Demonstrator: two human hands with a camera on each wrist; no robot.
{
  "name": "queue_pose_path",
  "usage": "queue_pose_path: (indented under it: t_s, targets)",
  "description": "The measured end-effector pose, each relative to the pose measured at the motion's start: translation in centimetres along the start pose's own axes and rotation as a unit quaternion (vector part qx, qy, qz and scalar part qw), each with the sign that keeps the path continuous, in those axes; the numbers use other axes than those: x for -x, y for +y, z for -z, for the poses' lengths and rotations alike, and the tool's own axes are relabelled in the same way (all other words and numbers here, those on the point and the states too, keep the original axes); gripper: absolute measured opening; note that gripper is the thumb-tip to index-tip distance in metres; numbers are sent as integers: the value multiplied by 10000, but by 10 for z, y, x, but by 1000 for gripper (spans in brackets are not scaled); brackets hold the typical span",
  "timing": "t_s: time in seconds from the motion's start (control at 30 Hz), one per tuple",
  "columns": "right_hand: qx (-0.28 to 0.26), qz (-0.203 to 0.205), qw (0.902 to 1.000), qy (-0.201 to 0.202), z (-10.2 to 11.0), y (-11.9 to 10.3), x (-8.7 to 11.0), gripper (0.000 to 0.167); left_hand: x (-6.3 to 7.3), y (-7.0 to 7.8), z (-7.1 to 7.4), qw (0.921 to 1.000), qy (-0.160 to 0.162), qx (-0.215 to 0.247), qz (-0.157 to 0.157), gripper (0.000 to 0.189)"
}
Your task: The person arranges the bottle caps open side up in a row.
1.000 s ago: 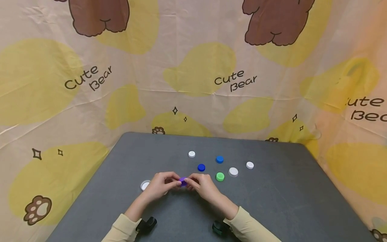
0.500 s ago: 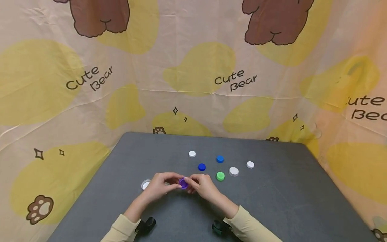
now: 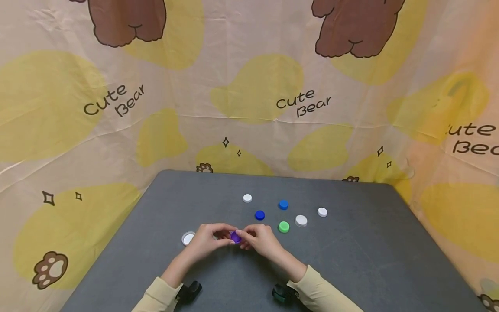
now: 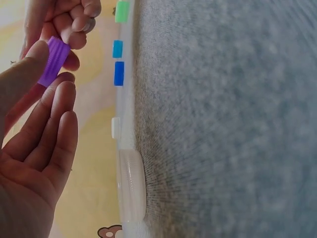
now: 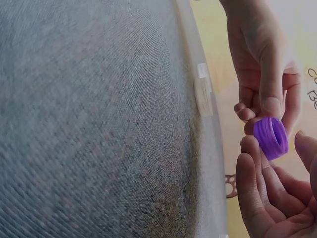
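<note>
Between the two hands, raised over the table, is a purple bottle cap (image 3: 235, 237) whose hollow side faces the head camera. My left hand (image 3: 209, 239) pinches it by the edge with thumb and fingers. In the right wrist view the cap (image 5: 270, 138) shows a ridged side and open mouth. My right hand (image 3: 264, 242) is at its other side; its fingers touch the cap from beneath while its thumb (image 5: 308, 151) stands apart from it. The left wrist view shows the left thumb (image 4: 22, 79) pressed on the cap's ridged side (image 4: 54, 60).
On the grey table (image 3: 351, 260) lie several other caps: a green one (image 3: 283, 227), a dark blue one (image 3: 260, 215), a lighter blue one (image 3: 283, 205), and white ones, including a wide one (image 3: 301, 221) and another (image 3: 188, 238) left of the left hand. A printed curtain (image 3: 249, 86) hangs behind.
The purple cap has been tipped between the fingers: a second ago it showed mostly its side, and now its hollow inside faces the head camera. Both hands have barely moved.
</note>
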State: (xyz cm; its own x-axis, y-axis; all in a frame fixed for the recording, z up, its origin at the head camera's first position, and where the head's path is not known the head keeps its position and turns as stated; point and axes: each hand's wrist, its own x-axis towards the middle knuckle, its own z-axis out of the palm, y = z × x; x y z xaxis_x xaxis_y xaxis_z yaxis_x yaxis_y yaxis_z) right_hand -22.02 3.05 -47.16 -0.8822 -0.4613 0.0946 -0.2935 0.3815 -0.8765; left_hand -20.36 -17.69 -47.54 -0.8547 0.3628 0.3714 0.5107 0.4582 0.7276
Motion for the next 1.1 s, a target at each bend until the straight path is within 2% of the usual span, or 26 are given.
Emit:
queue_pose_path:
  t_s: [0.17, 0.4, 0.73, 1.1]
  targets:
    - [-196, -3, 9998, 12, 0, -2, 1, 29, -1, -1, 1, 9996, 123, -63, 247, 25]
    - [-263, 178, 9995, 81, -1, -2, 2, 30, -1, -1, 4, 9986, 88, -147, 503, 22]
    - [67, 454, 9989, 7, -2, 1, 3, 28, 1, -1, 6, 9990, 64, -243, 372, 24]
    - [151, 438, 9989, 28, -3, 2, 3, 26, 2, 2, 6, 9997, 48, -179, 165, 24]
